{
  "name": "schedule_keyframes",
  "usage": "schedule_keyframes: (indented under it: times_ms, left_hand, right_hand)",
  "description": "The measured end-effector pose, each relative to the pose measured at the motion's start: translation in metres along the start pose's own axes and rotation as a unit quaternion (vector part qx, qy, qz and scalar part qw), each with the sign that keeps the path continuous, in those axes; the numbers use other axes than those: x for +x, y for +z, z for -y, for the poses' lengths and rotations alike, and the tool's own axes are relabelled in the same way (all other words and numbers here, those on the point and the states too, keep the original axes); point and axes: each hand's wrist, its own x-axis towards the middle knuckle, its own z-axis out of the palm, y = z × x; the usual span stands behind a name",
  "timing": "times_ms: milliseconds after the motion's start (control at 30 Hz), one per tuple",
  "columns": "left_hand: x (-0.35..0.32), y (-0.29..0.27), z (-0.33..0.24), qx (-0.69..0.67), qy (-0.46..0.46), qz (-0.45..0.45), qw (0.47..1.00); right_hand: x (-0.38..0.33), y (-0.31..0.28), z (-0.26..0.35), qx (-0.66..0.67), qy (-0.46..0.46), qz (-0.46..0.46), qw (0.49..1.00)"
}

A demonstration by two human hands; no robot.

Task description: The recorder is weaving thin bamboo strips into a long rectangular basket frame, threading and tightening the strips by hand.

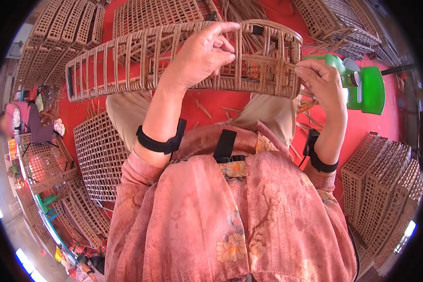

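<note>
A long, narrow woven rattan frame (141, 87) stretches across my knees, with upright ribs and wrapped edges. Over its middle, my left hand (199, 56) has its index finger stretched to the far edge and its thumb apart from it; the other fingers curl. No held thing shows in that hand. At the right end, my right hand (322, 82) pinches a thin rattan strip (272, 60) that runs through the ribs. Its fingertips are close to the frame's end. The parts of the frame behind my left hand are hidden.
Stacks of woven panels stand at the far left (61, 37), far right (333, 23) and lower right (383, 178). A woven panel (101, 160) is by my left leg. A green plastic object (373, 89) is right of my right hand. Another person (28, 117) is at left.
</note>
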Motion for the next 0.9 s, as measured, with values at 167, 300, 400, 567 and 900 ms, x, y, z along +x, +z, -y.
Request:
schedule_keyframes:
  times_ms: [167,300,400,567,900]
  left_hand:
    - [-0.001,0.000,0.000,-0.016,0.006,0.005,1.000]
    - [-0.002,0.000,0.000,-0.007,0.015,-0.004,1.000]
    - [-0.001,-0.002,-0.001,-0.009,0.014,0.002,1.000]
    - [0.000,-0.001,0.001,-0.017,0.010,0.014,1.000]
    - [-0.017,-0.004,0.006,0.073,0.068,-0.092,0.991]
  right_hand:
    - [0.000,0.000,0.002,0.021,0.039,-0.003,0.999]
    - [0.002,-0.001,0.001,-0.001,0.017,-0.002,1.000]
    - [0.003,-0.003,0.000,-0.005,0.011,0.006,1.000]
    - [0.002,0.000,0.001,-0.032,0.011,0.001,0.999]
    - [-0.005,0.005,0.020,-0.125,-0.034,-0.017,0.991]
